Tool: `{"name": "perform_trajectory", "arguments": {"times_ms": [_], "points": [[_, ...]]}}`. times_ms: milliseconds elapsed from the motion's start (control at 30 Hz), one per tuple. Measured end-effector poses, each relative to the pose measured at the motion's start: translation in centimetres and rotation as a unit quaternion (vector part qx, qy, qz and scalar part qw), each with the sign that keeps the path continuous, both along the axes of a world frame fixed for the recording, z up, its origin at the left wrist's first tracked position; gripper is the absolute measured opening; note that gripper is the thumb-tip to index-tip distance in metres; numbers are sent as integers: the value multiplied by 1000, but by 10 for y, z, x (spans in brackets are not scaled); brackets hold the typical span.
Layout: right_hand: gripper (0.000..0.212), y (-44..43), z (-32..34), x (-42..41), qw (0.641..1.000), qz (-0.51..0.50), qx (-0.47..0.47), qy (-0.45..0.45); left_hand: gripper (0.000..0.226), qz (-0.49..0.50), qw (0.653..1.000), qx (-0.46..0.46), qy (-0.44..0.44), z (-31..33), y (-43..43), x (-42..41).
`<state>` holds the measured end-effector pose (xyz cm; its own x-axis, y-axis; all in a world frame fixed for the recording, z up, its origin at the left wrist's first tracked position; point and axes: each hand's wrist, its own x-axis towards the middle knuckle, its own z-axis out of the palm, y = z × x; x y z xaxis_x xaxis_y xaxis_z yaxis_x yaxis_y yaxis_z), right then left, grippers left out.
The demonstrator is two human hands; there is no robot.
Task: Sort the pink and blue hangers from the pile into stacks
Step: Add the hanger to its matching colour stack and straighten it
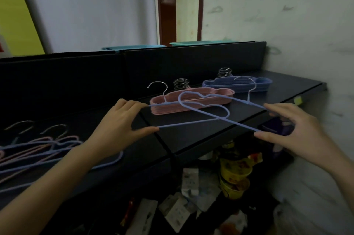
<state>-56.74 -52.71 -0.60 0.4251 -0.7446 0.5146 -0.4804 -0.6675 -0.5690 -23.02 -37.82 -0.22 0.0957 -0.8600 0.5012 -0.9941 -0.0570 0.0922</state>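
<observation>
Our left hand (118, 121) pinches one end of a thin light-blue wire clothes hanger with a silver hook (187, 122), fingers on its upper bar and thumb under its lower bar. Our right hand (298, 129) pinches the opposite end of a second light-blue wire hanger (235, 123) the same way. The two hangers cross each other in the air between the hands, above the front edge of a black tabletop (277, 89). Just behind them on the table lies a neat stack of pink hangers (168, 110), and beside it, further right and back, a neat stack of blue hangers (216, 84), both with their metal hooks bunched toward a black back panel (76, 74). To the left, under our forearm, a loose pile of mixed pink and blue hangers (47, 150) lies spread out. Below the table edge stand yellow printed cups (233, 175) among blurred packets.
</observation>
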Motion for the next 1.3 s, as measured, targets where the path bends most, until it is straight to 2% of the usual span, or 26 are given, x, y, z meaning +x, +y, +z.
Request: {"name": "perform_trajectory", "arguments": {"times_ms": [267,433,567,700,867,1033,1300], "points": [[109,-65,-3,-63,999,0,35,-25,94,-8,1000,-8,4,2,-79,-66],[91,-99,-2,-85,998,2,37,-49,98,-23,999,-23,-36,8,-136,-89],[104,-133,1,-96,998,-7,21,-62,90,-39,999,-18,-28,15,-187,-103],[102,-170,8,-101,998,-10,4,-65,91,-43,999,-1,-19,19,-243,-109],[105,-217,20,-100,997,-17,1,-75,69,-49,999,10,-1,23,-306,-109],[107,-262,30,-99,997,-25,-20,-77,71,-41,999,30,15,23,-355,-102],[111,-317,26,-97,998,-10,0,-62,72,-35,994,72,74,11,-393,-93]]}}
